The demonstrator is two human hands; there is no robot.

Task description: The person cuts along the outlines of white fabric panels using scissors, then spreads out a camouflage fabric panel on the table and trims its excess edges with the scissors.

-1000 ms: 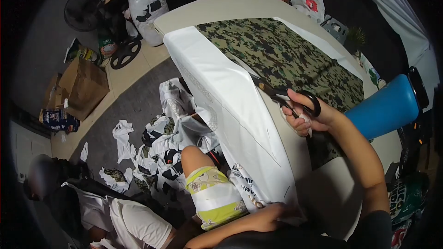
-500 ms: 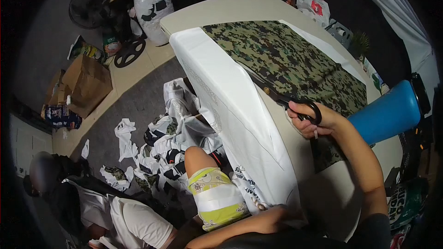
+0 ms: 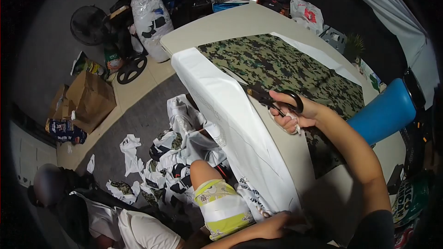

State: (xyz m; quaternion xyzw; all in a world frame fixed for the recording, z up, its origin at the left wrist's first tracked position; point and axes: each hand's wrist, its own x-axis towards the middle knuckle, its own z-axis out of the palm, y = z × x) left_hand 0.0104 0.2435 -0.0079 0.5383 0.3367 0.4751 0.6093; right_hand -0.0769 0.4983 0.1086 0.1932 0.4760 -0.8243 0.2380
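My right hand [image 3: 291,113] is closed around the black-handled scissors [image 3: 298,101], with a bit of white material at the palm. Their dark blades point toward the table's far end, along the cut edge between camouflage-print fabric [image 3: 281,60] and white fabric [image 3: 235,106]. The white fabric hangs over the table's near side, with printed lettering at its lower end. By that lower end is my left hand [image 3: 274,226], in shadow; its fingers are hidden. A cut camouflage strip [image 3: 323,157] lies beneath my right forearm.
A blue tumbler [image 3: 383,110] stands on the pale table [image 3: 198,27] beside my right arm. Fabric scraps [image 3: 159,170] cover the floor. Another person in a white shirt [image 3: 143,228] is at lower left. Paper bags [image 3: 92,101] and a fan [image 3: 87,25] stand farther left.
My right hand and the scissors have moved forward along the fabric edge, toward the table's far end. The view has shifted slightly. My left hand stays near the white fabric's lower end.
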